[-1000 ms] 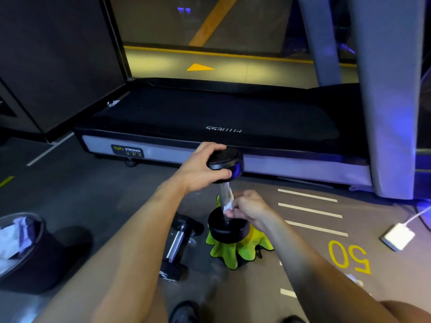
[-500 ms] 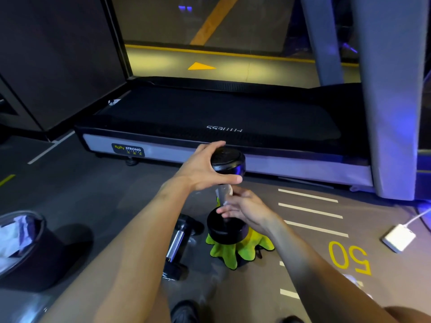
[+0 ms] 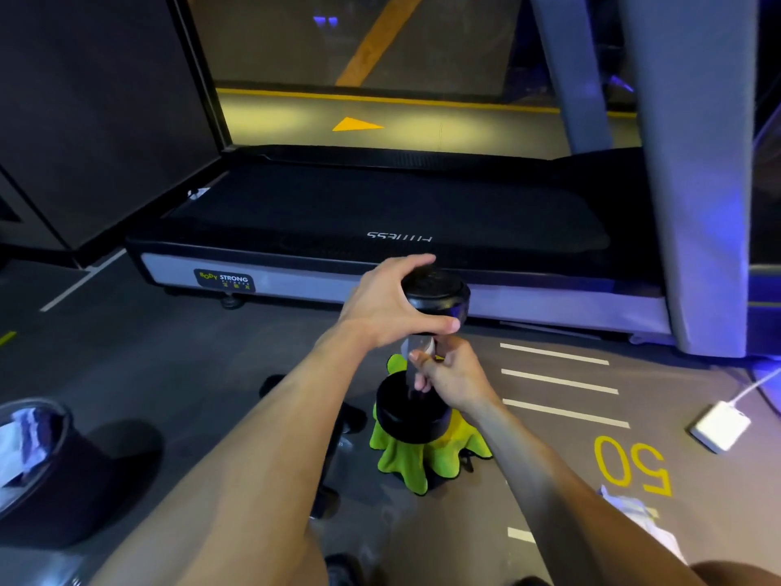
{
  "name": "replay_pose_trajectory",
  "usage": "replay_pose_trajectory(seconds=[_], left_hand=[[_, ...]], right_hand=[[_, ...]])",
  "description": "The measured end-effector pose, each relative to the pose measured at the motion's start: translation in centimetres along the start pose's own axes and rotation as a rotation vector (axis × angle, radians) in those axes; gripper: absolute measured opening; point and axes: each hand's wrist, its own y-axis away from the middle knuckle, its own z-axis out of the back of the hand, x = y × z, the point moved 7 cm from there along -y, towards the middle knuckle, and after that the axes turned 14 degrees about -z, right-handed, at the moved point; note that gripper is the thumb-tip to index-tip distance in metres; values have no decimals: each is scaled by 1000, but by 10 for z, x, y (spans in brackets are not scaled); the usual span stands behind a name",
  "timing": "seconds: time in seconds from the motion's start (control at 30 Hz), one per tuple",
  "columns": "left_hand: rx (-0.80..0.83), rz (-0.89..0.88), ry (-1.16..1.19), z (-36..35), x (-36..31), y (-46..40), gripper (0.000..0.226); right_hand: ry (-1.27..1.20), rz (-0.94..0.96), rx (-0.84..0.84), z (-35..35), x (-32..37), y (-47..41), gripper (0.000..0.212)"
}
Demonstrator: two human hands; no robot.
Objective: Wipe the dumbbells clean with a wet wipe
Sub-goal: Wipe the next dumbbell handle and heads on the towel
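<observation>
Gym floor: left hand (image 3: 389, 304) grips upright black round-headed dumbbell (image 3: 435, 293), right hand (image 3: 448, 374) pinches white wet wipe (image 3: 424, 345) round its chrome handle; judged mid-wipe, lower head next.

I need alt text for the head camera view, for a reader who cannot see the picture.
A person stands a black dumbbell upright on a green cloth on a gym floor: the left hand grips its top head, while the right hand holds a wet wipe around the handle. A treadmill lies behind.
</observation>
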Motion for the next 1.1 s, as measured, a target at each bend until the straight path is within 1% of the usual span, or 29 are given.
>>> replay_pose_trajectory(seconds=[0.07, 0.13, 0.23, 0.4, 0.53, 0.63, 0.7, 0.8, 0.9, 1.0, 1.1], left_hand=[[3, -19, 2, -1, -6, -4, 105], [0, -9, -4, -3, -6, -5, 96], [-12, 33, -4, -8, 2, -5, 89], [-28, 94, 59, -11, 20, -12, 90], [-14, 91, 59, -14, 23, -15, 88], [7, 73, 52, -17, 20, -18, 87], [9, 66, 49, -18, 19, -20, 88], [15, 71, 42, -18, 22, -23, 89], [19, 84, 48, -17, 26, -24, 90], [27, 83, 52, -17, 25, -25, 90], [31, 79, 49, -19, 24, -26, 90]], right_hand=[[-25, -8, -21, 9, 2, -2, 16], [-59, -28, -6, 14, 2, -3, 10], [-134, -103, 25, 22, -1, -1, 16], [-207, -209, 0, 39, -13, 5, 18], [-303, -271, -33, 45, -17, 5, 20], [-367, -314, -46, 49, -14, 0, 13], [-360, -339, -92, 53, -12, -4, 12], [-257, -259, -245, 64, -6, -7, 14], [-269, -173, -311, 67, -4, -9, 18], [-336, -170, -285, 64, -5, -13, 12], [-423, -228, -170, 49, -5, -16, 15]])
